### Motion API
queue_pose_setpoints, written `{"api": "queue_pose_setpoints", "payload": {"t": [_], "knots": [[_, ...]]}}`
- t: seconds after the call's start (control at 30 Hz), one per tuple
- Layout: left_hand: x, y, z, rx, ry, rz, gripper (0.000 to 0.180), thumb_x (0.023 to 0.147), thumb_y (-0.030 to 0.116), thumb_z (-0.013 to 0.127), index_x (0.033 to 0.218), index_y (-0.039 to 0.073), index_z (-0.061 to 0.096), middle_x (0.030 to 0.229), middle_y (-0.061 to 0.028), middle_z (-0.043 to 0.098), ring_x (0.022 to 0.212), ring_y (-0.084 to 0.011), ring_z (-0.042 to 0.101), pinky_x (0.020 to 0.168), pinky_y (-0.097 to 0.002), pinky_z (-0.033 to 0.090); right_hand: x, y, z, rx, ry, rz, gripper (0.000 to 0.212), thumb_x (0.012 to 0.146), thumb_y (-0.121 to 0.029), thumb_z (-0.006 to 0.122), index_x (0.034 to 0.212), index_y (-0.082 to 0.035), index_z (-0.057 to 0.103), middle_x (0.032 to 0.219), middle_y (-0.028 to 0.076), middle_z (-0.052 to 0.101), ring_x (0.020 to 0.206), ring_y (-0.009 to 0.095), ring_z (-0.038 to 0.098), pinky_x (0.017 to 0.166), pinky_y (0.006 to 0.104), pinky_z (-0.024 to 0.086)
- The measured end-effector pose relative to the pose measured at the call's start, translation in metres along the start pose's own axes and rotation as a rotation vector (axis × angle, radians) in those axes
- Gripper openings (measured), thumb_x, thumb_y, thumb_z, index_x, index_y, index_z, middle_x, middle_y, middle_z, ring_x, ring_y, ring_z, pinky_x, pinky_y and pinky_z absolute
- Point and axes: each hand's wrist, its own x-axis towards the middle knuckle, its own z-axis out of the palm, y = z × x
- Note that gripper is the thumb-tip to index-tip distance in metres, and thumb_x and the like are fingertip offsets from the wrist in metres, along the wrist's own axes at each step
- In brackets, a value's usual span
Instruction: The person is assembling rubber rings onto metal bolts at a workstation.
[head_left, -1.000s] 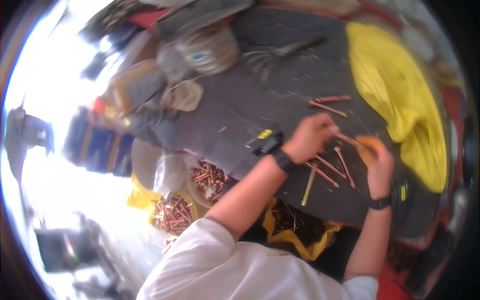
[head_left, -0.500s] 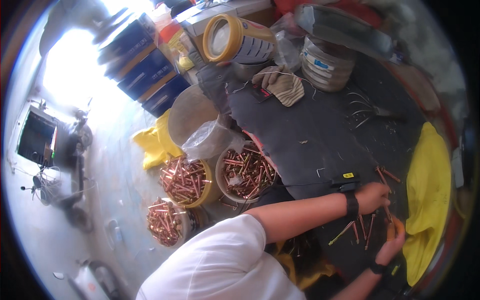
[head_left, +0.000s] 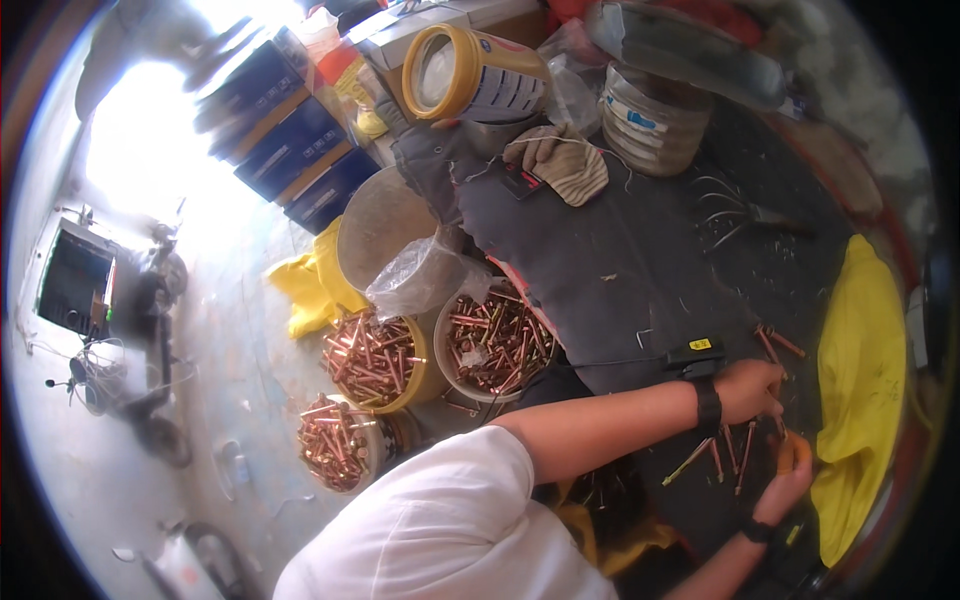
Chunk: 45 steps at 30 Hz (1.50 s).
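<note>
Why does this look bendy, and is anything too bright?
Head view: the fisheye lens bends edges near the rim; head view: glare whites out an area left of the blue boxes; head view: left hand and right hand look fairly clear.

View swung L vs. 1 s ago: on my feed, L hand (head_left: 750, 392) and R hand (head_left: 786, 482) sit lower, farther R; lowest bolt tub (head_left: 373, 441), prev. mostly hidden, shows clearly.

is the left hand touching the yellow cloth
Apart. The head view shows a strip of dark mat between the left hand and the near edge of the yellow cloth.
</note>
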Motion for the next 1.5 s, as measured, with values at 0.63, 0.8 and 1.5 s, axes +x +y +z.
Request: {"api": "queue_pose_setpoints", "payload": {"t": [0.63, 0.8, 1.5], "knots": [[0.000, -0.003, 0.006, 0.019, -0.019, 0.062, 0.019, 0.074, 0.012, 0.074, 0.081, -0.001, 0.063, 0.076, -0.0153, 0.064, 0.072, -0.0279, 0.066, 0.061, -0.0366, 0.050, -0.003, 0.001, -0.002, 0.057, 0.001, 0.028, 0.020, 0.094, -0.010, 0.054, 0.105, 0.005, 0.060, 0.100, 0.010, 0.064, 0.087, 0.019, 0.065, 0.083, 0.0312, 0.052], [0.002, -0.004, 0.006, -0.117, -0.117, -0.079, 0.015, 0.080, 0.011, 0.068, 0.085, -0.001, 0.061, 0.071, -0.0067, 0.063, 0.056, -0.0121, 0.060, 0.049, -0.0287, 0.047, -0.009, -0.029, 0.012, -0.048, -0.012, 0.004, 0.016, 0.089, -0.007, 0.058, 0.102, 0.002, 0.063, 0.096, 0.007, 0.066, 0.087, 0.015, 0.063, 0.080, 0.0272, 0.048], [0.003, 0.009, -0.008, -0.110, -0.190, -0.299, 0.012, 0.091, 0.015, 0.062, 0.094, 0.003, 0.060, 0.076, 0.0011, 0.057, 0.062, -0.0069, 0.055, 0.056, -0.0205, 0.044, -0.002, -0.021, 0.013, 0.125, 0.077, 0.010, 0.013, 0.083, -0.012, 0.069, 0.089, 0.000, 0.067, 0.082, 0.008, 0.066, 0.076, 0.017, 0.064, 0.069, 0.0269, 0.047]]}}
